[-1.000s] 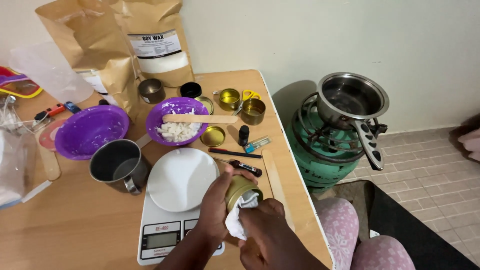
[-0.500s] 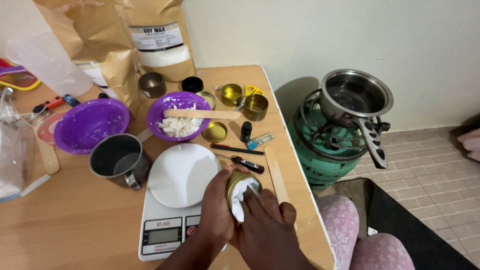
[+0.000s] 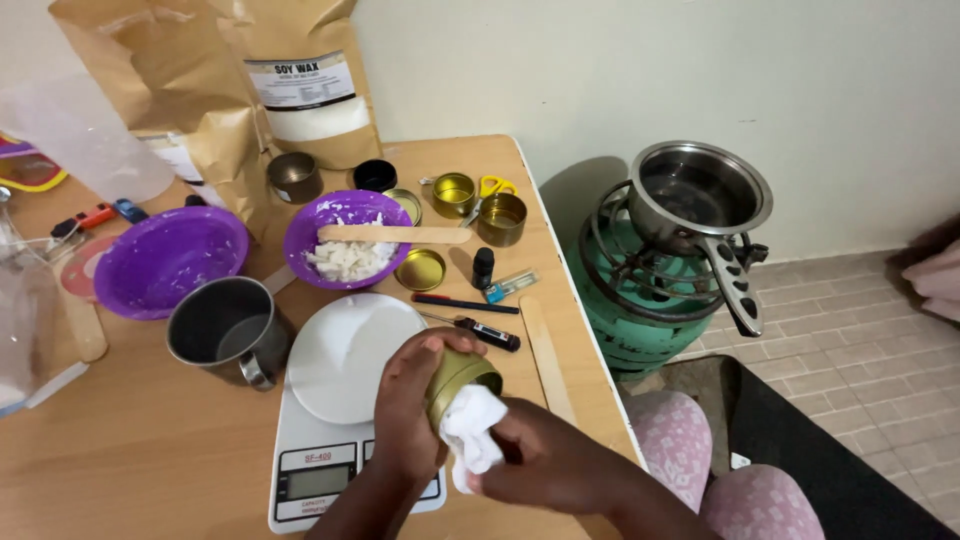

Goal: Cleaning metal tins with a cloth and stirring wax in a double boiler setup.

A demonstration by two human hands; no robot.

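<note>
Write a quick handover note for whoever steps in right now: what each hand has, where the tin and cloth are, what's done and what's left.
Left hand: wrapped around a small gold tin, held tilted above the table edge beside the kitchen scale.
Right hand: pressing a white cloth into the tin's open mouth.
Done: cloth is in the tin; how clean it is cannot be seen.
Left: two more open gold tins stand by the yellow scissors, and a loose gold lid lies by the purple bowl of white flakes.

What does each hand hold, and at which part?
The left hand holds a small gold tin around its side wall. The right hand pinches a white cloth, pushed into the tin's open mouth.
</note>
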